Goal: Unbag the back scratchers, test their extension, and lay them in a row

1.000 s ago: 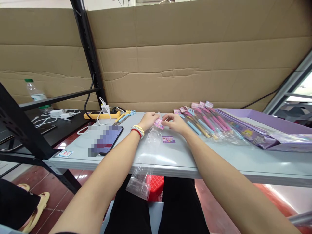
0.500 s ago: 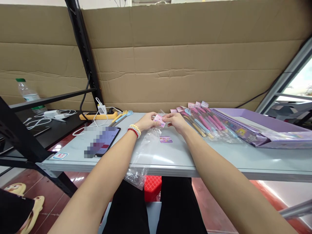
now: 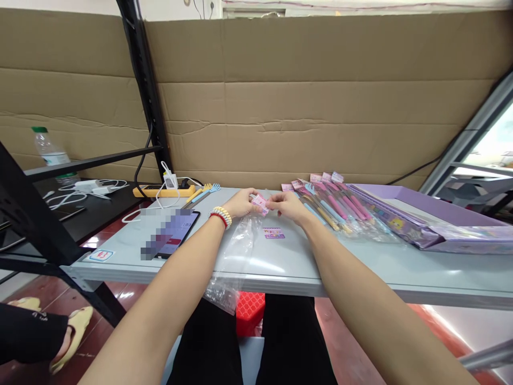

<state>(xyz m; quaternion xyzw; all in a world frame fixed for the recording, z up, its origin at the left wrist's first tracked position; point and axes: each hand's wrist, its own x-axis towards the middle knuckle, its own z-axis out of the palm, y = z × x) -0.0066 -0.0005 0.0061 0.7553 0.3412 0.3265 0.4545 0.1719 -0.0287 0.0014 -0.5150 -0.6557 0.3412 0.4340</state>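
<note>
My left hand point(image 3: 240, 203) pinches a small pink printed card point(image 3: 260, 204) near the middle of the grey table. A long clear plastic bag point(image 3: 239, 246) hangs from beneath it, draping toward me past the table edge. Fingertips of my right hand point(image 3: 289, 206) are closed at the card's right edge. Just below, a small purple printed card point(image 3: 273, 233) lies flat. Two claw-ended back scratchers point(image 3: 205, 194), one yellow and one blue, rest beyond my left wrist. Several bagged back scratchers point(image 3: 340, 203) with pink header cards are piled to the right.
A purple open box point(image 3: 425, 224) sits at the right. On the left lie a phone point(image 3: 178, 232) and a yellow power strip point(image 3: 164, 191) with white cables. A cardboard wall point(image 3: 312, 101) stands behind. Another person's slippered foot point(image 3: 74, 337) shows at lower left.
My right fingers have shifted slightly along the pink card's edge, and the card is tilted a little differently. The view has moved slightly. The other person's foot has moved right.
</note>
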